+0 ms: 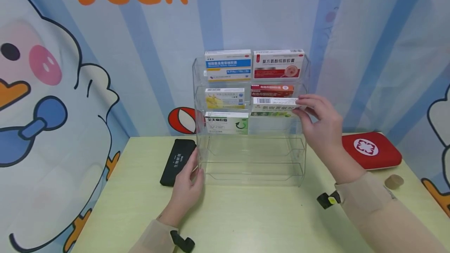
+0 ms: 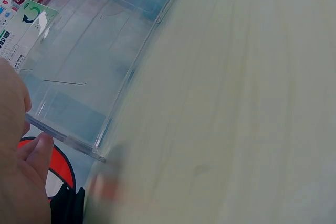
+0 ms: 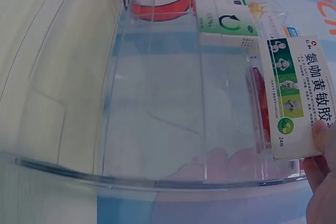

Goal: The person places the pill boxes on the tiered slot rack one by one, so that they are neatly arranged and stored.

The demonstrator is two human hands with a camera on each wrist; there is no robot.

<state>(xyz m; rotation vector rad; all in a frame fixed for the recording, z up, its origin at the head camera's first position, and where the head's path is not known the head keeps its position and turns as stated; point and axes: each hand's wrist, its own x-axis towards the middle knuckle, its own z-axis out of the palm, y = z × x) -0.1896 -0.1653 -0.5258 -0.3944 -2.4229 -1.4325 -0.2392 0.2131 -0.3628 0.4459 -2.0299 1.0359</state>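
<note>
A clear tiered display rack (image 1: 253, 155) stands on the table. My right hand (image 1: 321, 122) pinches the right end of a white and green medicine box (image 1: 272, 104), thumb in front. This box is tilted in front of the rack's right column, just below a red medicine box (image 1: 272, 90); in the right wrist view the medicine box (image 3: 296, 98) shows its printed face. At the rack's lower left side, my left hand (image 1: 188, 186) grips the side edge, with the edge between thumb and fingers (image 2: 39, 153) in the left wrist view.
Upper tiers hold a blue-white box (image 1: 228, 65), a red-white box (image 1: 278, 65), a yellow-white box (image 1: 225, 98) and a green-white box (image 1: 226, 123). A black pouch (image 1: 175, 163) lies left. On the right are a red case (image 1: 372, 150) and a small brown cylinder (image 1: 394, 182).
</note>
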